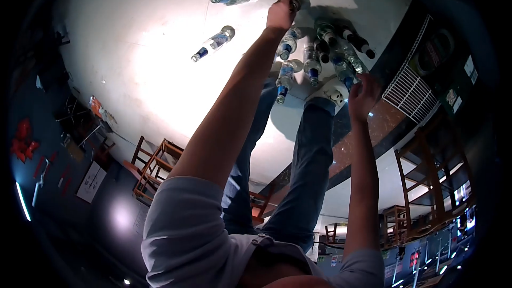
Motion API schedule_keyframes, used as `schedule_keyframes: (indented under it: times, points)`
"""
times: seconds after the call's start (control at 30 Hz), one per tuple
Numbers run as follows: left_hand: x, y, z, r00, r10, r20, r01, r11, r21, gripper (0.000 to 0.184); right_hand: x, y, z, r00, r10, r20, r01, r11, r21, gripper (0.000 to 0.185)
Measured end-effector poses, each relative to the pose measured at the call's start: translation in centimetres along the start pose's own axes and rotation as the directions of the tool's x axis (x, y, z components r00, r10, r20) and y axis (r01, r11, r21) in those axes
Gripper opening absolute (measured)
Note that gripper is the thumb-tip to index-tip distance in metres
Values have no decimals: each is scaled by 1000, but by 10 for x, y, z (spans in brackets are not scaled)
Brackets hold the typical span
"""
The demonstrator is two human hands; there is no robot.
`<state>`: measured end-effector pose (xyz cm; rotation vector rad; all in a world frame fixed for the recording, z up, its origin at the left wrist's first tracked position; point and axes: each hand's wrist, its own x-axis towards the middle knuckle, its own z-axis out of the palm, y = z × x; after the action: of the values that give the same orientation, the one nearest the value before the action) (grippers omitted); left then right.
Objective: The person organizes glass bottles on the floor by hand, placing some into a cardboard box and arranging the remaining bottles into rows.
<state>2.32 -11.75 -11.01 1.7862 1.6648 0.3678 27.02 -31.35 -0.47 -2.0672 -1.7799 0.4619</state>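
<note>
A: What do the fingers of the left hand (280, 17) do?
B: They are curled together, clamped on a small bottle (295, 5), which the hand mostly covers. It is at the far end of the reach, beyond the bottle group.
A: And how is that arm?
B: The left arm (229, 112) is stretched long and almost straight, slanting forward and inward, with the back of the hand turned upward.
A: And the right hand (364, 98)?
B: Its fingers are bent and point forward, at the neck of a clear bottle (342, 65). Whether they are closed on it, I cannot tell. The right arm (364, 181) goes nearly straight ahead.
A: What is around the hands?
B: Between them, several clear and dark bottles (312, 64) stand close together on the pale floor (122, 37), near a white shoe (336, 94). Two clear bottles (214, 44) are apart, to the left. To the right is a white wire rack (410, 93).
</note>
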Motion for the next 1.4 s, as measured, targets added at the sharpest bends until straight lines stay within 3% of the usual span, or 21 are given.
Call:
schedule_keyframes:
  times: [0.07, 0.2, 0.27, 0.3, 0.33, 0.4, 0.47, 0.53, 0.57, 0.6, 0.67, 0.7, 0.73, 0.77, 0.8, 0.83, 0.87, 0.93, 1.1, 1.4]
  points:
    - [-5, 1, -2, 995, -86, 47, 87, 996, -30, 37, 5, -14, 10, 999, -47, 5, 47, 999, 26, 27]
    - [-24, -10, -35, 999, -34, 28, 34, 999, 11, 25, 27, -49, 28, 999, -39, -25, 41, 994, 106, 25]
    - [-45, -24, -70, 994, -102, -31, 101, 995, -27, 21, 39, -64, 35, 1000, -11, -20, 14, 989, 150, 25]
    - [-58, -40, -87, 991, -2, -135, 24, 986, 164, 18, 46, -71, 36, 999, -21, -33, 25, 988, 153, 24]
    - [-69, -58, -107, 982, 76, -171, -34, 971, 238, 18, 54, -75, 39, 998, -32, -47, 39, 987, 156, 24]
    - [-91, -89, -150, 989, 47, -138, 23, 883, 469, 26, 67, -79, 44, 999, -7, -47, 14, 987, 162, 24]
    - [-117, -119, -172, 956, -258, -136, 279, 672, 686, 55, 79, -79, 49, 996, -55, -65, 63, 988, 142, 24]
    - [-130, -132, -193, 722, -692, -13, 518, 528, 673, 77, 83, -75, 52, 996, -77, -52, 83, 988, 130, 22]
    - [-137, -142, -199, 629, -775, 60, 583, 521, 624, 83, 84, -76, 53, 999, -19, -38, 24, 991, 134, 21]
    - [-148, -164, -197, 600, -793, 104, 661, 565, 493, 81, 86, -77, 54, 999, 39, -27, -35, 990, 137, 20]
    - [-164, -184, -188, 691, -707, 150, 589, 671, 450, 80, 81, -72, 56, 992, 125, 8, -125, 983, 135, 20]
    - [-168, -182, -183, 718, -689, 104, 604, 689, 400, 65, 79, -70, 56, 998, 66, 13, -67, 995, 71, 22]
    - [-170, -182, -180, 715, -692, 106, 608, 688, 396, 65, 78, -67, 57, 1000, 7, 22, -7, 1000, 6, 24]
    - [-171, -182, -178, 758, -651, 37, 621, 738, 266, 54, 77, -66, 59, 1000, 6, 27, -6, 1000, 3, 24]
    - [-172, -181, -176, 790, -612, -39, 611, 780, 134, 44, 76, -64, 61, 990, 47, 130, -47, 999, -5, 29]
    - [-176, -179, -176, 790, -613, -36, 611, 780, 133, 44, 75, -63, 62, 969, 89, 229, -88, 996, -16, 34]
    - [-177, -175, -176, 835, -547, -63, 550, 825, 132, 40, 73, -61, 65, 971, 89, 224, -87, 996, -18, 34]
    - [-168, -167, -173, 911, -390, -132, 406, 905, 129, 31, 78, -56, 76, 906, 244, 346, -186, 963, -194, 38]
    - [-168, -156, -179, 890, -433, -141, 453, 873, 180, 27, 90, -54, 73, 905, 227, 361, -162, 966, -200, 31]
    - [-159, -44, -272, 904, -265, -335, 343, 918, 199, 29, 99, -82, -16, 936, 6, 352, -1, 1000, -15, 35]
